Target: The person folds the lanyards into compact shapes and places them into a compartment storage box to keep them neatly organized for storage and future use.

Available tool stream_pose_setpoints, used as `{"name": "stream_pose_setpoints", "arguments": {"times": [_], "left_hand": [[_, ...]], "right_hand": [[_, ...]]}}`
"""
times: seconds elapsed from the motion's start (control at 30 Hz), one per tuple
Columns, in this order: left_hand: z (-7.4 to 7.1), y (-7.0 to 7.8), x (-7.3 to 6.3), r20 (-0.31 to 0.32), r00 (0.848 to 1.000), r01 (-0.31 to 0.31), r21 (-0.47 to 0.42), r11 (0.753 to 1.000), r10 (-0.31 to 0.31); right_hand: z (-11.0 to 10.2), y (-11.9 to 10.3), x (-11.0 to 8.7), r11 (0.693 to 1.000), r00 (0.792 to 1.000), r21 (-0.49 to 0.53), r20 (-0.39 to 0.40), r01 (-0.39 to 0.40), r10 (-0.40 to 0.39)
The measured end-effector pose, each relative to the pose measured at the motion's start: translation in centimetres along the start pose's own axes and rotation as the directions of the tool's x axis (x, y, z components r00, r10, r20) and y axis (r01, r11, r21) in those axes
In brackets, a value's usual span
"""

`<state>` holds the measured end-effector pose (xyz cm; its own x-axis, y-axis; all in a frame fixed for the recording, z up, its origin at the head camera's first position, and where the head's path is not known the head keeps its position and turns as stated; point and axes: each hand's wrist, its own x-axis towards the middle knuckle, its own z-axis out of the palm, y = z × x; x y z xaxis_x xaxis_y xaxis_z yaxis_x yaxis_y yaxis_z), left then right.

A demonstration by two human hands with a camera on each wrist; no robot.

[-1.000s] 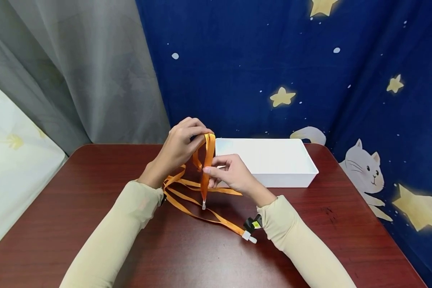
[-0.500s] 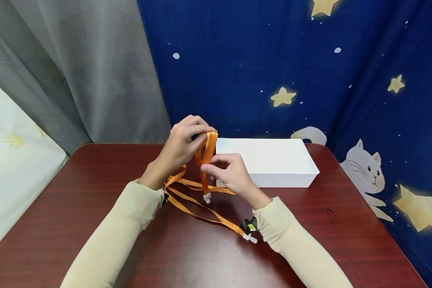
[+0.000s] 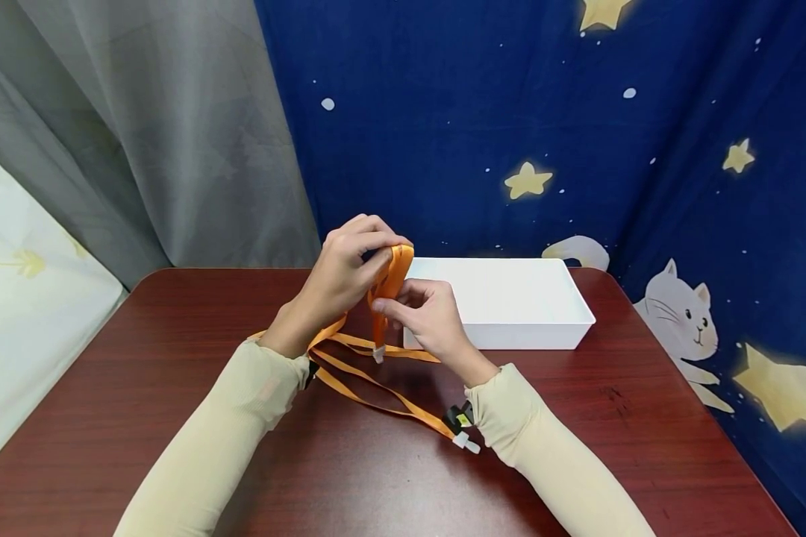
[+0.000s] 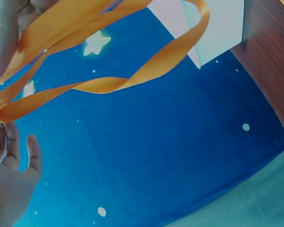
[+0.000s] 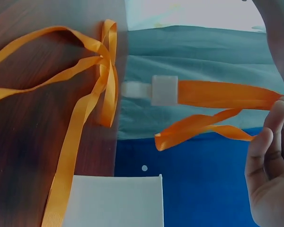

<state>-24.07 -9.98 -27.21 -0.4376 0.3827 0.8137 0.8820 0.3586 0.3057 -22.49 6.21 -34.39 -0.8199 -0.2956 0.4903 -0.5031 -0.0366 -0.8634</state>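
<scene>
An orange lanyard [image 3: 398, 270] hangs folded in loops from my left hand [image 3: 349, 261], which pinches its top between thumb and fingers. Lower down, my right hand [image 3: 435, 319] pinches the hanging straps. The lanyard's white clip [image 5: 164, 90] dangles below; the right wrist view shows it at the end of a flat strap. One narrow loop [image 4: 165, 59] stands out, twisted, in the left wrist view. More orange lanyard straps [image 3: 356, 395] lie spread on the table beneath the hands, with a white clip [image 3: 466, 443] at one end near the right wrist.
A white rectangular box [image 3: 504, 335] stands at the table's back right, just behind the right hand. The dark red-brown table [image 3: 349, 485] ends at a rounded back edge. Behind it hang a grey curtain [image 3: 228, 134] and a blue starry one [image 3: 430, 149].
The left hand has shifted slightly right. The right hand has moved a little up and left on the straps. The hanging clip has risen, and the held loops look more bunched together.
</scene>
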Motion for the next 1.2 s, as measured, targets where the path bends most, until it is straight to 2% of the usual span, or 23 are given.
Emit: {"name": "stream_pose_setpoints", "arguments": {"times": [0.23,0.53,0.73,1.03,1.2], "left_hand": [[-0.2,0.4,0.1,0.005,1.000,0.001,-0.025,1.000,-0.001],[0.0,0.8,0.2,0.003,1.000,-0.002,-0.049,0.999,0.002],[0.0,1.0,0.4,0.003,1.000,-0.010,-0.063,0.998,0.011],[0.0,1.1,0.7,-0.003,0.999,-0.043,-0.105,0.994,0.043],[0.1,1.0,0.7,-0.004,0.999,-0.050,-0.119,0.992,0.050]], "right_hand": [[-0.1,0.0,0.1,1.000,1.000,0.016,0.009,0.000,0.000],[-0.2,-0.2,0.2,0.989,0.999,0.143,-0.020,-0.045,0.049],[-0.6,0.0,0.5,0.985,0.999,0.168,0.015,-0.049,0.047],[-0.6,0.2,0.9,0.987,0.996,0.147,0.073,-0.066,0.056],[-0.4,0.4,1.1,0.990,0.996,0.131,0.078,-0.051,0.041]]}}
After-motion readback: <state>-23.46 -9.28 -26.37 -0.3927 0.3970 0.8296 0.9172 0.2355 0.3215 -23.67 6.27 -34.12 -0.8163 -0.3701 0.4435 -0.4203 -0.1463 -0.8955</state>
